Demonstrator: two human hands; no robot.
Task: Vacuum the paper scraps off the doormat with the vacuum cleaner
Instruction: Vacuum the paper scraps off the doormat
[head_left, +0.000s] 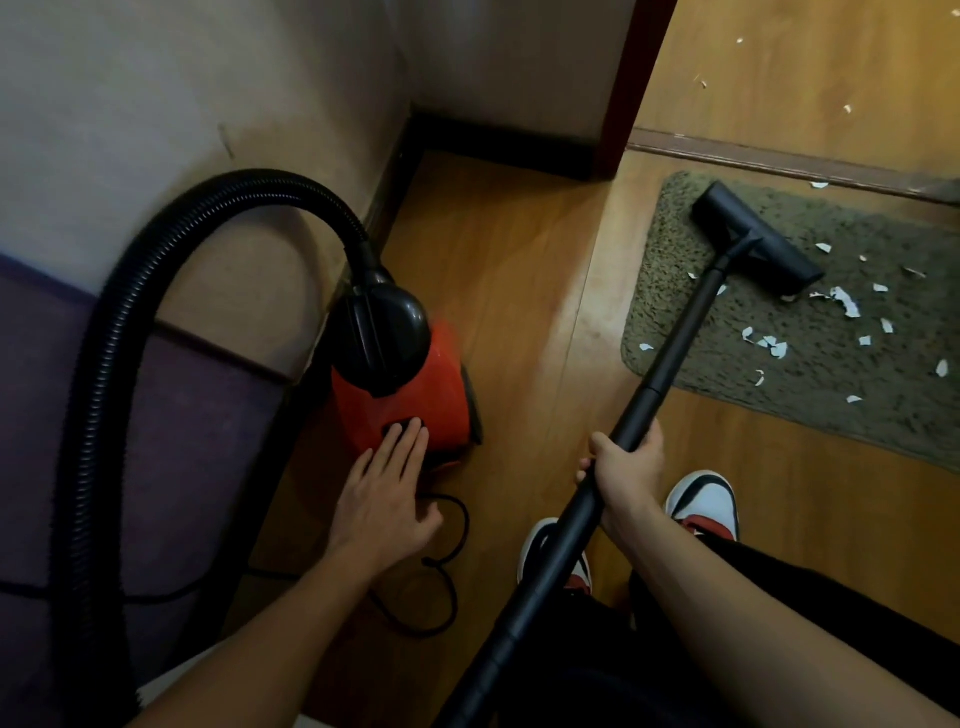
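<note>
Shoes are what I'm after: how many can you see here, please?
2: one shoe right of the wand; the other shoe partly hidden behind it.

Doormat runs out of view at the right edge.

The left hand's fingertips cover the dark panel on the red vacuum body; the hose and wand are cut off at the bottom edge, and both forearms too.

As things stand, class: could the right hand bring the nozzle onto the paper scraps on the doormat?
Probably yes: the right hand grips the wand, the nozzle already sits on the doormat beside the paper scraps, nothing between.
</note>
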